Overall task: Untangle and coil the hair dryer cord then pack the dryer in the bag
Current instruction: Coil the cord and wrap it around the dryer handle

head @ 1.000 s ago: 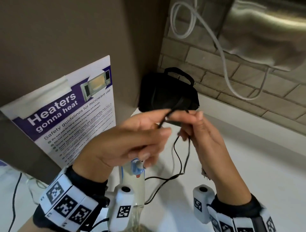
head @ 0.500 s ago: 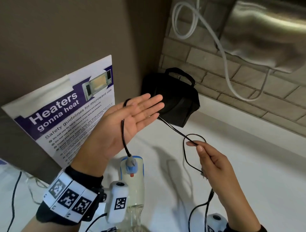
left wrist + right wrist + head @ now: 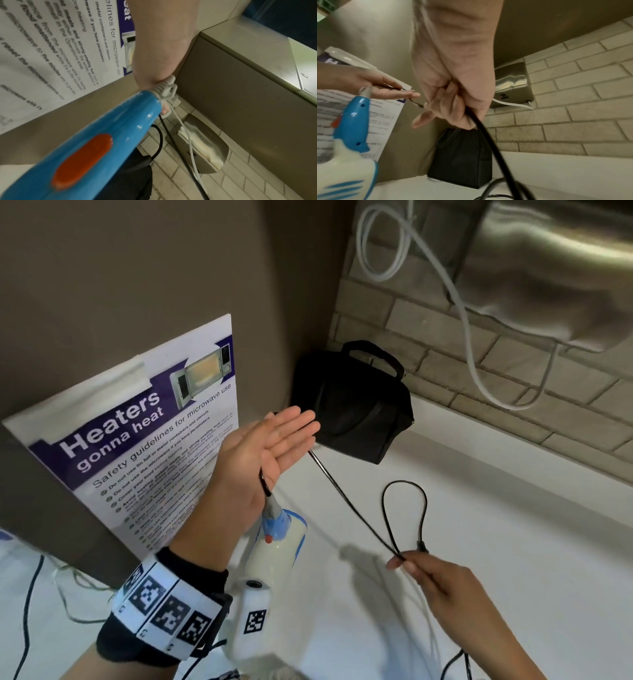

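A blue and white hair dryer [image 3: 278, 537] hangs below my left hand [image 3: 294, 433], nozzle down, its orange switch showing in the left wrist view [image 3: 82, 159]. That hand is held flat with straight fingers, and the black cord [image 3: 349, 501] runs from the dryer's grey collar round it. From there the cord stretches down and right to my right hand [image 3: 399, 561], which pinches it just below a small upright loop [image 3: 404, 508]. The rest of the cord trails under my right wrist [image 3: 488, 142]. The black bag [image 3: 352, 409] stands in the counter's back corner, beyond both hands.
A microwave safety poster [image 3: 137, 440] leans on the brown wall at the left. A steel wall unit [image 3: 548, 268] with a looping white cable [image 3: 459, 302] hangs on the brick wall above the white counter [image 3: 513, 542]. Thin dark wires lie at the far left [image 3: 30, 594].
My hands were together pinching the cord in front of the bag. The left hand has opened flat, and the right has drawn the cord down and to the right, leaving a loop.
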Action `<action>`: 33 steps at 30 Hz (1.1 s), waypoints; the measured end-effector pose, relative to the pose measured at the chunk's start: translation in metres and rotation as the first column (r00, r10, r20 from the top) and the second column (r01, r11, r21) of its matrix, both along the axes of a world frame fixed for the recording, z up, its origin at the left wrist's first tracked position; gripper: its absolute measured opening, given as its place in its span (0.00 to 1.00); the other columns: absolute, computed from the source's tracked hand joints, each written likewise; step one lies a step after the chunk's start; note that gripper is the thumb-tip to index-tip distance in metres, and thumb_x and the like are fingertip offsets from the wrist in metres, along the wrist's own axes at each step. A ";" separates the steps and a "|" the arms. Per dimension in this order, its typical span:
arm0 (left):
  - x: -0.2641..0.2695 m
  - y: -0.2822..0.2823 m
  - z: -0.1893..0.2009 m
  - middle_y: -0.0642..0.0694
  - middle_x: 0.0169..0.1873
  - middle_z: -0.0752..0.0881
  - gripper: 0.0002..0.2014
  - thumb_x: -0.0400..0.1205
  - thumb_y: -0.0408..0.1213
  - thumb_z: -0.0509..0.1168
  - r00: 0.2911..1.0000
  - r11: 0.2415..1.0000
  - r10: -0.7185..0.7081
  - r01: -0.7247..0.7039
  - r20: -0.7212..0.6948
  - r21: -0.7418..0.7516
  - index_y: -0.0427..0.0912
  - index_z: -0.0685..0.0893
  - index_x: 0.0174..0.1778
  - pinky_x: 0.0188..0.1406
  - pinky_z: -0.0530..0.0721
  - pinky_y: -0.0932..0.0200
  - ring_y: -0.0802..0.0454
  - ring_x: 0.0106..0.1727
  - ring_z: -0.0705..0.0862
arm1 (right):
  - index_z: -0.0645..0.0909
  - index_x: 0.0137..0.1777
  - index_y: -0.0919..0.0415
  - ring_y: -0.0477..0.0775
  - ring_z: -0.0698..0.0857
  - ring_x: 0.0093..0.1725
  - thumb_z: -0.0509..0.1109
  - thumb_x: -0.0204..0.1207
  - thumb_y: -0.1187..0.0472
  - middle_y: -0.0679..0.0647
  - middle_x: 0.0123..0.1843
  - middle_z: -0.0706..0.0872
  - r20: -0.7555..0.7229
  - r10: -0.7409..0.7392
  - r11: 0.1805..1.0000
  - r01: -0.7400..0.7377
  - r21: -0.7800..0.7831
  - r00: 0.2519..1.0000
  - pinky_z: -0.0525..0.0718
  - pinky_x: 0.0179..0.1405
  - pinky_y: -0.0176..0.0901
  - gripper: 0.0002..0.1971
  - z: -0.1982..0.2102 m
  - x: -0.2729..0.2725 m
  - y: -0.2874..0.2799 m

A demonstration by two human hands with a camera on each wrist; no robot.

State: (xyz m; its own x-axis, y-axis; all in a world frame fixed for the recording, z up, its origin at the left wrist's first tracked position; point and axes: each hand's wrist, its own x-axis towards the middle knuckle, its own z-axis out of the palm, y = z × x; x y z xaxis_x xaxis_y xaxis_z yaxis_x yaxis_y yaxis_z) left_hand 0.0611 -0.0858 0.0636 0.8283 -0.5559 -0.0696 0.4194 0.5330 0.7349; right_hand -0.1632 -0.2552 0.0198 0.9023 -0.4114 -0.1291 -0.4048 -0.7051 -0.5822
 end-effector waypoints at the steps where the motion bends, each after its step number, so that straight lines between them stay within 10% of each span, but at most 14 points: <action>1: -0.001 -0.003 -0.002 0.29 0.61 0.85 0.15 0.87 0.30 0.52 1.000 1.000 0.001 -0.001 0.004 0.000 0.27 0.78 0.64 0.59 0.86 0.48 0.37 0.62 0.86 | 0.81 0.39 0.26 0.32 0.80 0.29 0.65 0.81 0.53 0.27 0.27 0.81 -0.049 0.054 0.998 -0.055 -0.016 0.997 0.74 0.37 0.22 0.16 -0.001 0.000 0.004; 4: -0.004 -0.007 -0.006 0.34 0.67 0.82 0.17 0.86 0.24 0.51 0.998 0.998 -0.024 0.020 0.063 0.063 0.31 0.74 0.71 0.66 0.81 0.42 0.42 0.68 0.82 | 0.76 0.44 0.17 0.26 0.82 0.41 0.61 0.75 0.39 0.14 0.35 0.79 -0.084 0.202 0.979 -0.201 0.019 0.976 0.74 0.44 0.17 0.08 0.000 0.000 0.026; 8: -0.004 -0.006 -0.008 0.46 0.75 0.75 0.25 0.85 0.20 0.46 0.975 0.976 -0.165 0.139 0.151 0.171 0.43 0.68 0.77 0.77 0.66 0.38 0.48 0.78 0.70 | 0.73 0.55 0.24 0.34 0.85 0.48 0.51 0.67 0.28 0.26 0.44 0.86 0.007 0.335 0.940 -0.334 0.071 0.942 0.79 0.51 0.25 0.18 0.020 0.004 0.043; 14: -0.002 -0.003 -0.005 0.49 0.72 0.79 0.21 0.85 0.27 0.52 0.948 0.940 -0.271 0.223 0.169 0.258 0.46 0.73 0.73 0.80 0.60 0.40 0.53 0.77 0.72 | 0.81 0.54 0.39 0.28 0.85 0.49 0.56 0.81 0.42 0.30 0.54 0.86 0.345 0.345 0.936 -0.347 -0.059 0.873 0.76 0.46 0.16 0.13 0.081 0.019 0.037; 19: -0.013 -0.008 -0.010 0.51 0.67 0.84 0.24 0.83 0.53 0.57 0.902 0.903 -0.373 0.298 0.218 0.311 0.46 0.74 0.73 0.78 0.64 0.46 0.55 0.73 0.76 | 0.85 0.47 0.50 0.28 0.83 0.40 0.60 0.80 0.52 0.38 0.45 0.88 0.473 0.351 0.936 -0.322 -0.144 0.809 0.73 0.40 0.17 0.11 0.110 0.044 0.032; 24: -0.021 -0.012 -0.008 0.36 0.59 0.88 0.26 0.84 0.47 0.49 0.896 0.895 -0.417 0.375 0.153 0.242 0.37 0.71 0.74 0.69 0.79 0.50 0.40 0.63 0.86 | 0.85 0.45 0.56 0.31 0.82 0.41 0.64 0.82 0.59 0.39 0.38 0.87 0.521 0.345 0.937 -0.252 -0.243 0.781 0.72 0.40 0.19 0.08 0.126 0.077 0.021; 33: -0.024 -0.005 -0.003 0.31 0.52 0.90 0.26 0.83 0.52 0.51 0.750 0.744 -0.650 0.596 0.122 0.301 0.40 0.74 0.71 0.63 0.55 0.13 0.34 0.51 0.90 | 0.86 0.41 0.56 0.42 0.82 0.40 0.65 0.79 0.52 0.47 0.37 0.87 0.565 0.357 0.904 -0.124 -0.409 0.744 0.78 0.41 0.33 0.12 0.144 0.116 -0.004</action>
